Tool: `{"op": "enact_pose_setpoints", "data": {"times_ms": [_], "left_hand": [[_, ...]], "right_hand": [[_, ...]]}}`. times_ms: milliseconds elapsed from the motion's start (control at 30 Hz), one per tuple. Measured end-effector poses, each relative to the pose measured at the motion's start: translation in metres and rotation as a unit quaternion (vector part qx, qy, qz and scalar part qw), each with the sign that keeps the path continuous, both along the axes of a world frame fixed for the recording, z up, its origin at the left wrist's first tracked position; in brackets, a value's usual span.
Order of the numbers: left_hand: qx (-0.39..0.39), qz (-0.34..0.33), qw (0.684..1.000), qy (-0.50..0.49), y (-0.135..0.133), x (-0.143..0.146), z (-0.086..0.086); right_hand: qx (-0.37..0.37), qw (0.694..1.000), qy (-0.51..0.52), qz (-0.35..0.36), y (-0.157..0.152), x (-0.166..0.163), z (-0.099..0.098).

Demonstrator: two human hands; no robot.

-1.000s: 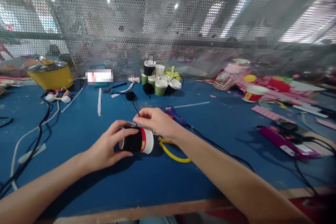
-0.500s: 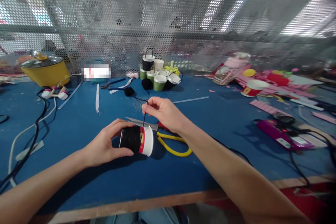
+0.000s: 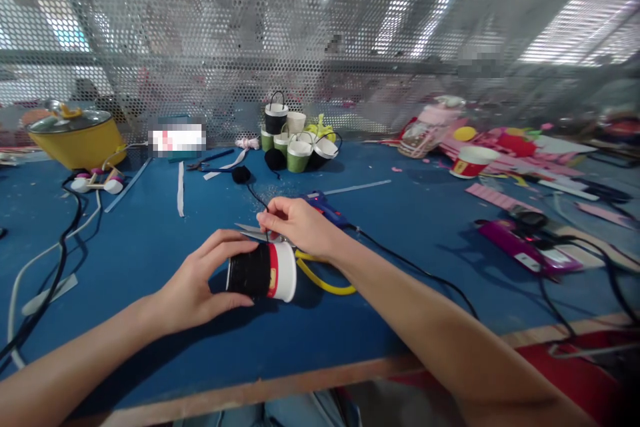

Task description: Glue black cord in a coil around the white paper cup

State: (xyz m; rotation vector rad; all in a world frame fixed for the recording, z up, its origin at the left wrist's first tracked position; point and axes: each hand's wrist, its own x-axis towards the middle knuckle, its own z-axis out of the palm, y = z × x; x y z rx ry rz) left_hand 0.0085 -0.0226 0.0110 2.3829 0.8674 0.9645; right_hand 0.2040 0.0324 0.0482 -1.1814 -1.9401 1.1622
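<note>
My left hand (image 3: 207, 280) grips a paper cup (image 3: 283, 271) lying on its side, its white rim facing right. Black yarn is wound around much of the cup, and a red band shows near the rim. Between the thumb and fingers of my right hand (image 3: 295, 223), just above the cup, is the black yarn (image 3: 259, 197). It runs back to a small black ball of yarn (image 3: 241, 175). Scissors (image 3: 250, 229) lie behind the cup, partly hidden by my right hand. A yellow loop (image 3: 330, 286) rests right of the cup, beneath my right forearm.
A blue glue gun (image 3: 324, 205) with a black cable lies behind my right wrist. Several small cups (image 3: 299, 157) stand at the back. To the right are a power strip (image 3: 520, 247) and another paper cup (image 3: 470, 163); a yellow pot (image 3: 80, 140) is far left.
My right hand has come down closer to the cup, with the yarn still pinched. The cup has turned slightly in my left hand. The whole view has shifted a little.
</note>
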Motion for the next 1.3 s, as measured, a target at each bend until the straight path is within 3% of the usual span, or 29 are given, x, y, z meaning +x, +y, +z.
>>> {"op": "enact_pose_setpoints", "data": {"times_ms": [233, 567, 700, 800, 933, 1100, 1300], "left_hand": [[0.087, -0.008, 0.996, 0.024, -0.002, -0.001, -0.002], [0.184, -0.022, 0.981, 0.06, -0.001, -0.001, -0.004], [0.101, 0.004, 0.994, 0.043, 0.0, -0.001, -0.005], [-0.039, 0.025, 0.999, -0.014, 0.002, 0.001, -0.004], [-0.196, 0.01, 0.978, -0.069, 0.002, 0.007, -0.001], [-0.17, 0.044, 0.983, -0.061, 0.001, 0.01, 0.001], [-0.119, 0.03, 0.991, -0.05, 0.002, 0.009, 0.0]], "right_hand": [[-0.029, 0.999, -0.035, 0.019, -0.005, 0.002, -0.001], [0.009, 0.991, -0.116, 0.065, -0.009, 0.005, 0.004], [0.043, 0.99, -0.128, 0.049, -0.01, 0.003, 0.005], [0.072, 0.988, -0.132, 0.026, -0.014, 0.001, 0.006], [0.104, 0.984, -0.143, 0.008, -0.02, -0.003, 0.006], [0.129, 0.985, -0.115, 0.022, -0.019, -0.003, 0.005], [0.113, 0.991, -0.06, 0.034, -0.016, -0.003, 0.007]]}}
